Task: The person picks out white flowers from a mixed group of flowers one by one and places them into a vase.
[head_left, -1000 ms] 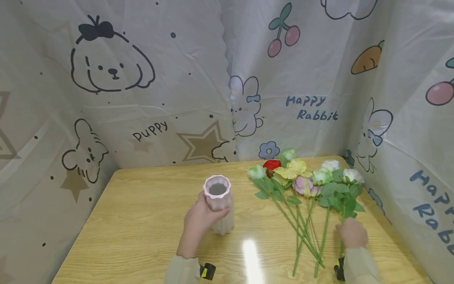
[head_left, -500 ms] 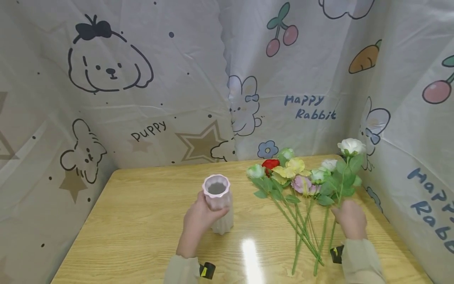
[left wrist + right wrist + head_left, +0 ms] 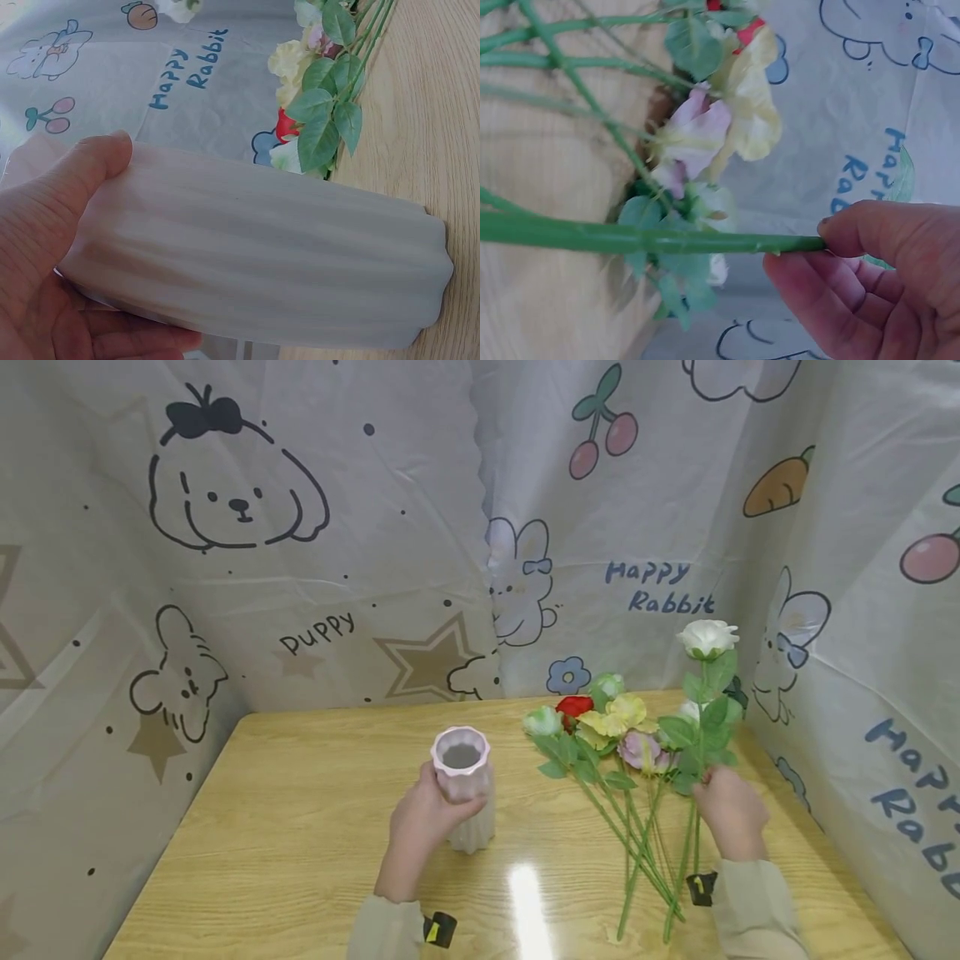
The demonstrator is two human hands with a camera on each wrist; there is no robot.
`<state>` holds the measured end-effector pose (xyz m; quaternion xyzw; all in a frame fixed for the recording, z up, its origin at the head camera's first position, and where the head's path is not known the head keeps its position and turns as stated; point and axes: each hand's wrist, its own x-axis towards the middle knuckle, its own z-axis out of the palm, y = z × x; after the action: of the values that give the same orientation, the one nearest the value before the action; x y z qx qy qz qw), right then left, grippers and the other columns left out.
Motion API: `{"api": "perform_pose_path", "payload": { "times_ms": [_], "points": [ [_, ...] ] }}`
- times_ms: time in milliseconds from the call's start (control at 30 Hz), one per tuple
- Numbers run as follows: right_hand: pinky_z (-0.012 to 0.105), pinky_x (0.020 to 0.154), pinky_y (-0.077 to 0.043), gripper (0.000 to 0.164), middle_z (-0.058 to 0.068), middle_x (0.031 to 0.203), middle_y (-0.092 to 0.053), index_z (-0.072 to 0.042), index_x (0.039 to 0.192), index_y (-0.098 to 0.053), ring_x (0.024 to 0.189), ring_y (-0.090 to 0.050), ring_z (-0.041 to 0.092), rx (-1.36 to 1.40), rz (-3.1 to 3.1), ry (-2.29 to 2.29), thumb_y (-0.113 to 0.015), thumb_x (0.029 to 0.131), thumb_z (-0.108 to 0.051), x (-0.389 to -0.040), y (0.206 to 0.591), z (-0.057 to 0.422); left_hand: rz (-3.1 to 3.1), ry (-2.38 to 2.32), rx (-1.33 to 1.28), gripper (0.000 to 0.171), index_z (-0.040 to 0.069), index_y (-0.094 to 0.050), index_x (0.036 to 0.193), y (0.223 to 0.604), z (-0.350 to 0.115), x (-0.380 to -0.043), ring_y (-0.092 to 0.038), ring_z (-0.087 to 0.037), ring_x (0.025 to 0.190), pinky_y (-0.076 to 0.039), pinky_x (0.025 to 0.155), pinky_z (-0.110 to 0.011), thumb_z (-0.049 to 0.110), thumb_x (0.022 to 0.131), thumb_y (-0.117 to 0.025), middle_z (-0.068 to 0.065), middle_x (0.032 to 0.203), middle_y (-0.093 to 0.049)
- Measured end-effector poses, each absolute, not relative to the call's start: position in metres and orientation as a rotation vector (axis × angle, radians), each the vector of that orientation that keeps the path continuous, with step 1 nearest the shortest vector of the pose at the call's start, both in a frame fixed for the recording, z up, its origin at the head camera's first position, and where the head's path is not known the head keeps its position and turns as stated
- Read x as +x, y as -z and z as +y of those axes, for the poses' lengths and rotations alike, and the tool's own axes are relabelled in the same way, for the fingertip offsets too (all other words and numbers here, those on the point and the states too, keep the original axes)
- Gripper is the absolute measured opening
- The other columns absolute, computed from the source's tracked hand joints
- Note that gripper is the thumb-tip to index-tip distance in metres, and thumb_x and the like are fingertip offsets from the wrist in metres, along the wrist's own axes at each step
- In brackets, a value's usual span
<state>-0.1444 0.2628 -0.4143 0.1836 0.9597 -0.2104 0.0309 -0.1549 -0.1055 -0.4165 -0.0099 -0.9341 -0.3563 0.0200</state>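
My left hand [image 3: 423, 818] grips the upper part of a pale pink-white fluted vase [image 3: 474, 828], which stands upright with its scalloped mouth facing up. In the left wrist view, the thumb lies along one side of the vase [image 3: 270, 247] and the fingers go round the other. To the right, my right hand [image 3: 729, 810] holds a white artificial rose [image 3: 707, 639] upright by its leafy stem. Seen from the right wrist, the thumb and index finger pinch the green stem [image 3: 652, 238]. The rose's head stands above the other flowers.
Several artificial flowers lie on the wooden table [image 3: 300, 827] between vase and right hand, stems crossing toward me. Among them are a red flower [image 3: 574, 707], a yellow flower [image 3: 626, 712] and a pink flower [image 3: 640, 750]. A printed cloth [image 3: 337, 568] hangs around the back and sides.
My right hand has lifted the white rose from the pile, raising its head upright and moving slightly left. The left hand and the vase have stayed in place.
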Motion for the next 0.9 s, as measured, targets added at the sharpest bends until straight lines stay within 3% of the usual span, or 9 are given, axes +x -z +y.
{"api": "perform_pose_path", "payload": {
  "times_ms": [333,467,633,767,900],
  "points": [
    [0.024,0.042,-0.025,0.028,-0.003,0.049,-0.03,-0.013,0.061,-0.035,0.047,-0.029,0.013,0.494,3.091,0.675,-0.043,0.086,-0.021,-0.153,0.399,0.237,-2.911,1.107,-0.015,0.09,0.001,-0.037,0.126,0.416,-0.106,-0.155,-0.061,-0.031,0.086,-0.052,0.07,-0.047,0.054,0.061,-0.07,-0.021,0.111,-0.061],
    [0.025,0.04,-0.028,0.026,0.0,0.052,-0.037,-0.005,0.073,-0.045,0.046,-0.034,0.014,0.488,3.109,0.728,-0.043,0.088,-0.026,-0.155,0.392,0.225,-2.91,1.113,-0.024,0.09,0.001,-0.037,0.126,0.416,-0.106,-0.155,-0.061,-0.031,0.086,-0.052,0.07,-0.048,0.054,0.061,-0.07,-0.02,0.111,-0.061],
    [0.025,0.039,-0.03,0.023,0.008,0.06,-0.051,0.002,0.091,-0.051,0.046,-0.037,0.015,0.436,3.155,0.751,-0.043,0.087,-0.019,-0.156,0.381,0.211,-2.906,1.111,-0.034,0.089,0.002,-0.037,0.126,0.416,-0.106,-0.155,-0.061,-0.03,0.085,-0.052,0.069,-0.046,0.053,0.061,-0.071,-0.02,0.11,-0.061],
    [0.027,0.039,-0.033,0.028,0.018,0.077,-0.063,0.003,0.1,-0.051,0.047,-0.043,0.016,0.395,3.176,0.763,-0.043,0.086,-0.019,-0.157,0.373,0.2,-2.907,1.11,-0.03,0.09,0.002,-0.037,0.126,0.415,-0.106,-0.154,-0.061,-0.03,0.084,-0.052,0.068,-0.046,0.054,0.061,-0.07,-0.019,0.11,-0.062],
    [0.033,0.044,-0.039,0.034,0.019,0.095,-0.066,0.0,0.106,-0.052,0.055,-0.052,0.02,0.386,3.184,0.755,-0.042,0.088,-0.026,-0.16,0.366,0.189,-2.916,1.108,-0.021,0.09,0.002,-0.037,0.127,0.415,-0.106,-0.154,-0.061,-0.03,0.085,-0.052,0.069,-0.046,0.054,0.061,-0.07,-0.019,0.11,-0.062]
  ]
}}
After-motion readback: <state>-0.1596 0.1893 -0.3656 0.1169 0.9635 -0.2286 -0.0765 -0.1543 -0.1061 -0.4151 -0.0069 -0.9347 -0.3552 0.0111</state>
